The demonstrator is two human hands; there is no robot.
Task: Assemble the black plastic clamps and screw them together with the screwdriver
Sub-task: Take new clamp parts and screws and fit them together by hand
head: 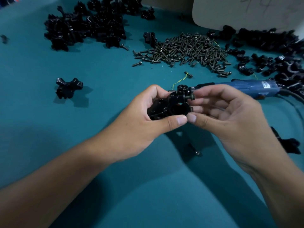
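1. Two hands are seen above the teal table cover (98,76), and one black plastic clamp (171,106) is held between them, lifted off the table.
2. The clamp is gripped by the left hand (148,116): the fingers are curled over its far side and the thumb is pressed under its near side.
3. A screw (190,96) is seen sticking out of the right side of the clamp, and it is pinched by the fingertips of the right hand (230,112). It seems that the screw is only placed in its hole and is not yet driven in.
4. The blue electric screwdriver (243,87) is lying on the table just behind the hands, and it is touched by no hand.
5. One assembled-looking clamp piece (68,88) is set apart on the left; whether it is finished cannot be told.
6. Much work is judged to be left: a large heap of loose screws (185,50) lies behind, a pile of black clamp parts (85,25) is at the far left, and another pile of black parts (271,51) is at the right.
7. A single screw (196,151) is lying on the table below the hands.
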